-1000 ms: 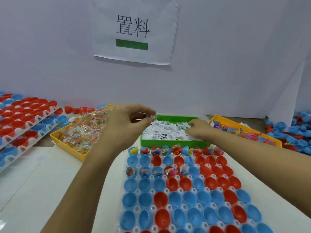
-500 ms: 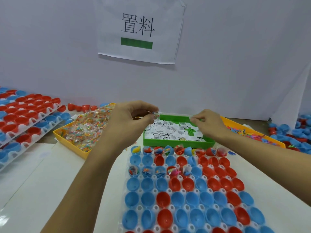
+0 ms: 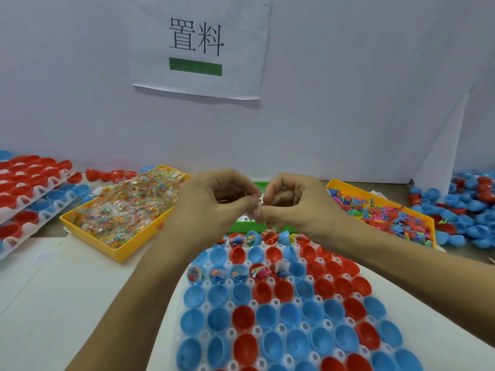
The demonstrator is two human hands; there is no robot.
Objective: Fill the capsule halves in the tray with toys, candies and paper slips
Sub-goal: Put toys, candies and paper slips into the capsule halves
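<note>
My left hand (image 3: 214, 207) and my right hand (image 3: 294, 207) meet fingertip to fingertip above the green tray (image 3: 241, 226) of paper slips. The left fingers are curled and pinch a small clear candy packet (image 3: 258, 197). My right thumb and fingers pinch a small paper slip against it; the slip is mostly hidden. Below them lies the white capsule tray (image 3: 256, 330) with blue and red halves. Several halves in the far row and the third row (image 3: 258, 271) hold toys, candy and slips; the near rows are empty.
A yellow tray (image 3: 91, 238) of candy packets (image 3: 128, 207) stands left of the hands, and a yellow tray (image 3: 380, 199) of small coloured toys (image 3: 388, 220) to the right. Stacked trays of halves (image 3: 26, 188) lie far left, loose halves (image 3: 468, 210) far right. A white wall with a paper sign (image 3: 198, 46) closes the back.
My right hand has left the green slip tray and moved left and up to meet my left hand. The left hand has stayed almost where it was, still pinching.
</note>
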